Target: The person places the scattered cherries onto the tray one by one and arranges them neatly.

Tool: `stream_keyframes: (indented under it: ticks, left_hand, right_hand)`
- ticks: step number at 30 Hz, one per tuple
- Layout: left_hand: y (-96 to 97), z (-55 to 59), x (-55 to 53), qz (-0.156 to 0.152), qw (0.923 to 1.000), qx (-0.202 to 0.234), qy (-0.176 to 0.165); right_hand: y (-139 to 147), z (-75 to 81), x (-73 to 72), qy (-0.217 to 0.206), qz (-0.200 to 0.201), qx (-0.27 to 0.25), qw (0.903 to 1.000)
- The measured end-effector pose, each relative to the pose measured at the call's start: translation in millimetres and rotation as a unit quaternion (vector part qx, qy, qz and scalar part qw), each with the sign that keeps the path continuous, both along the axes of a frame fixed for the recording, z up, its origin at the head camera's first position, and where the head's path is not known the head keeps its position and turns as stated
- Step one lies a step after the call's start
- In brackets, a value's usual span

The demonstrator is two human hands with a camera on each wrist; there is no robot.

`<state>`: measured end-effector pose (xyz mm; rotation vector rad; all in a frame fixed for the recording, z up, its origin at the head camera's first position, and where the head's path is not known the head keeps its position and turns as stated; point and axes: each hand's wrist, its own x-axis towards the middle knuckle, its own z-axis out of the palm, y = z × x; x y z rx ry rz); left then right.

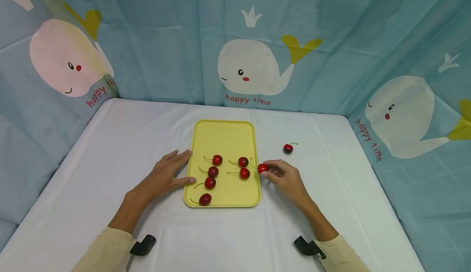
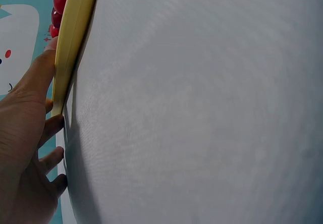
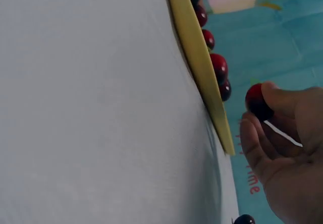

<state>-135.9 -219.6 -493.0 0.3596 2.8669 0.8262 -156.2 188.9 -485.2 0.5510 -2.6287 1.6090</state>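
Note:
In the head view, a yellow tray (image 1: 224, 137) lies on the white cloth and bears several red cherries with green stems, among them a cherry (image 1: 205, 199) near its front left corner. My left hand (image 1: 162, 178) rests at the tray's left side, thumb on the rim and the other fingers spread along the edge. At the right rim my right hand (image 1: 288, 182) pinches a cherry (image 1: 262, 168) between thumb and fingers; its stem points left over the tray. The right wrist view shows this held cherry (image 3: 257, 103) raised off the cloth.
Another cherry (image 1: 288, 148) lies on the white cloth (image 1: 220, 239) to the right of the tray, beyond my right hand. A blue curtain (image 1: 154, 59) with whale prints stands behind the table and along both sides.

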Motion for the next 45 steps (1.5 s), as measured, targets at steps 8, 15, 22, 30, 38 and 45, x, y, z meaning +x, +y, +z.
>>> stream_keyframes:
  ticks: [8, 15, 22, 30, 38, 45]
  left_hand:
    - [-0.5, -0.7, -0.9, 0.0, 1.0, 0.0, -0.001]
    - [-0.5, -0.6, -0.7, -0.001, 1.0, 0.001, 0.0]
    - [0.0, 0.3, -0.6, -0.001, 1.0, 0.005, -0.002]
    - [0.1, -0.2, -0.5, 0.001, 1.0, 0.002, -0.004]
    - [0.5, 1.2, 0.3, 0.002, 1.0, 0.001, -0.004]
    - [0.4, 1.3, 0.9, 0.002, 1.0, 0.0, -0.002]
  right_hand:
    - [-10.4, -2.6, 5.3, 0.029, 0.06, 0.019, 0.9976]
    - [-19.2, -4.1, 9.1, 0.046, 0.075, 0.027, 0.9957]
    - [-25.5, -4.2, 11.9, 0.057, 0.093, 0.041, 0.9932]
    - [-31.5, 0.4, 15.6, 0.042, 0.104, 0.096, 0.989]
    - [-35.5, 2.0, 15.7, 0.019, 0.11, 0.153, 0.9819]
    - [-35.6, 2.2, 15.7, 0.018, 0.113, 0.159, 0.9806]
